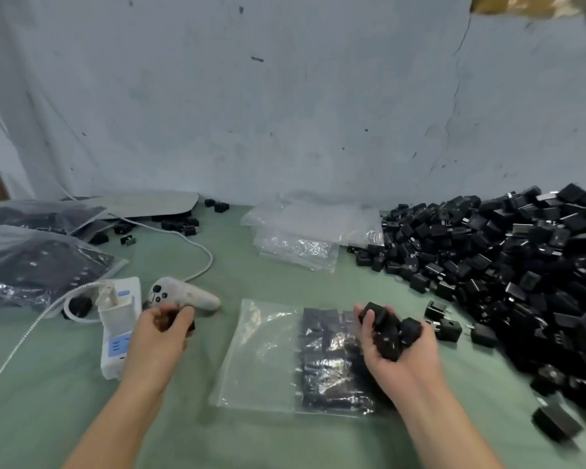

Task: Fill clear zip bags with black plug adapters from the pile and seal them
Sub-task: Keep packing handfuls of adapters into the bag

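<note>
A clear zip bag (261, 353) lies flat on the green table between my hands, its right half packed with black plug adapters. My right hand (394, 346) hovers over the bag's right end and grips a handful of black adapters (388, 328). To the left of the bag, my left hand (161, 333) is curled round one black adapter. The big pile of loose black adapters (508, 262) covers the right side of the table.
A stack of unfilled clear bags (305, 231) lies at the back centre. Filled bags (38, 262) sit at the far left. A white power strip (119, 326) with cable and a white handheld controller (183, 294) lie by my left hand. A grey wall stands behind.
</note>
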A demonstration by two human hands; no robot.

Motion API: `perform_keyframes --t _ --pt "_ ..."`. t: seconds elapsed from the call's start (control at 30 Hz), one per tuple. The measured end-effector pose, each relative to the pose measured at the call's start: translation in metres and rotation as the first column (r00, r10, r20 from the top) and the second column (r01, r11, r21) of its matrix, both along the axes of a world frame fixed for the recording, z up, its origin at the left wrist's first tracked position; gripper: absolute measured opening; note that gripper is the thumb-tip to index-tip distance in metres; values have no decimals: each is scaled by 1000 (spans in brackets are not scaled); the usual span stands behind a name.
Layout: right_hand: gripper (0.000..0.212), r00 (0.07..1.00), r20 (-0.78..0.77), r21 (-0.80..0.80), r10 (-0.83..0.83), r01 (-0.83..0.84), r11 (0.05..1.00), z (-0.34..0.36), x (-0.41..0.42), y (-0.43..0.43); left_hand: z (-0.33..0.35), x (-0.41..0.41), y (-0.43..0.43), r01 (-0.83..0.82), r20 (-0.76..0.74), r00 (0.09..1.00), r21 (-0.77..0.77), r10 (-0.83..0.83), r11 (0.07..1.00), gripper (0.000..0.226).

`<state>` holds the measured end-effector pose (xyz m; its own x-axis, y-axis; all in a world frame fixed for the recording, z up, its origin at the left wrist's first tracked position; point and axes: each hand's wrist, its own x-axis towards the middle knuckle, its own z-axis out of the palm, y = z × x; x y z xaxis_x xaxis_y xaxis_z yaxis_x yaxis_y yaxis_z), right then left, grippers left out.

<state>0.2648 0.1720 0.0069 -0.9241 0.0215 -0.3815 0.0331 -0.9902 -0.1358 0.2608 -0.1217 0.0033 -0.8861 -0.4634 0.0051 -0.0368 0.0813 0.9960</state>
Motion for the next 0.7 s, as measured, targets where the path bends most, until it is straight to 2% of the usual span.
perform_keyframes --t 0.07,0.13,0.23,0.33,0.43,0.5,0.6,0.7 --pt "27 998 -37 -9 42 -42 999 -3 -1 3 -8 -7 -3 1 100 995 -105 9 995 26" --pt "27 994 -74 -25 86 -88 996 -5 -5 1 -10 -14 -2 25 105 994 -191 -4 981 23" --pt "29 985 -83 -22 154 -156 988 -7 -11 -2 -15 -22 3 132 99 988 -180 -115 975 4" --pt "28 986 -83 6 143 -143 990 -4 -15 3 -24 -27 9 235 144 967 -181 -211 955 7" --pt "27 988 -82 24 134 -133 991 0 -20 7 -28 -30 11 294 193 941 -62 -277 954 12" --pt "28 989 -70 46 133 -130 990 -1 -23 8 -25 -32 14 306 192 926 125 -325 944 16" --pt "29 989 -51 85 139 -134 987 -5 -26 6 -20 -31 15 360 137 893 354 -428 863 21" --pt "30 988 -54 110 147 -141 984 -8 -26 6 -19 -29 13 438 32 864 447 -503 780 31"
